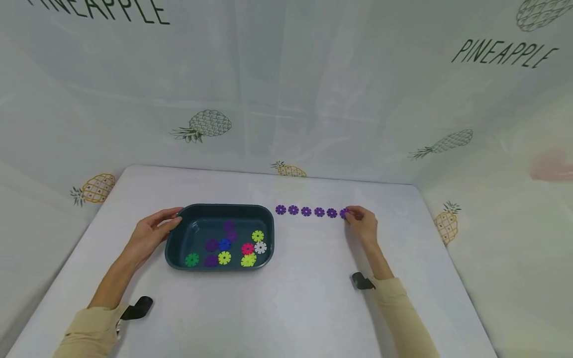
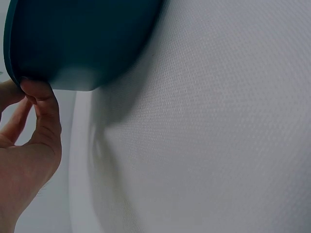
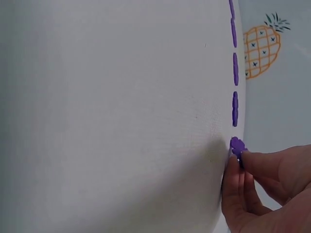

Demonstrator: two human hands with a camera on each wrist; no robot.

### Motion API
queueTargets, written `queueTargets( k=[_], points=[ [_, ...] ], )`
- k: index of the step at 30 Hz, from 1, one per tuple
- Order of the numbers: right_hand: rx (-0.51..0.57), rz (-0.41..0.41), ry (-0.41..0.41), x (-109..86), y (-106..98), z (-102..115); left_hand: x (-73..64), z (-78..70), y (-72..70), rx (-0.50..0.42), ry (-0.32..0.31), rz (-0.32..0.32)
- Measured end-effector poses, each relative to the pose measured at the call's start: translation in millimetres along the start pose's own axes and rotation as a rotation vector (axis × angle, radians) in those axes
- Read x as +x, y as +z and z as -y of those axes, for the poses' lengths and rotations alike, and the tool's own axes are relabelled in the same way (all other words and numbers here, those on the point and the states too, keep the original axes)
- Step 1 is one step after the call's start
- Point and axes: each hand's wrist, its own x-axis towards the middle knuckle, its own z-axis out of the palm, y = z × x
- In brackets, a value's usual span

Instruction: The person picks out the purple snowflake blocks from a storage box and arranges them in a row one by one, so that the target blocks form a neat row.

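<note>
My left hand (image 1: pixel 149 233) grips the left rim of a dark teal tray (image 1: pixel 174 256), thumb over the edge, as the left wrist view also shows. Inside the tray lie several flower-shaped plastic discs: a green disc (image 1: pixel 192 259), a blue disc (image 1: pixel 225 244), a red disc (image 1: pixel 247 249), a white disc (image 1: pixel 260 247), plus yellow and purple ones. To its right, purple discs (image 1: pixel 306 212) lie flat in a spaced row. At the row's right end my right hand (image 1: pixel 364 226) pinches a purple flower-shaped disc (image 3: pixel 237 145) between thumb and fingertips, tilted close over the table.
The white table (image 1: pixel 309 308) carries the tray and the row. Behind it hangs a pale curtain (image 1: pixel 304 89) printed with pineapples. A black wrist device (image 1: pixel 138 308) sits by the left sleeve, and another black device (image 1: pixel 361 281) by the right.
</note>
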Motion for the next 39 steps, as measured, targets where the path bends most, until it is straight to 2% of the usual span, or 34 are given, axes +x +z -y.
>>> queueTargets(
  k=[11, 17, 24, 39],
  points=[
    [-0.063, 0.041, -0.016, 2.8, 1.8, 2.0, -1.7, -0.5, 0.0, -0.004, 0.006, -0.006],
    [-0.061, 0.014, -0.042, -3.4, 4.9, 4.9, -1.8, -0.8, 0.9, -0.014, 0.008, 0.004],
    [-0.007, 0.0, -0.117, -12.5, 11.8, 23.7, -0.6, -0.6, 0.4, 0.007, 0.007, -0.003],
    [0.09, 0.076, -0.216, -22.4, 36.5, 62.1, -1.5, -4.3, -0.1, 0.004, -0.005, -0.006]
  ],
)
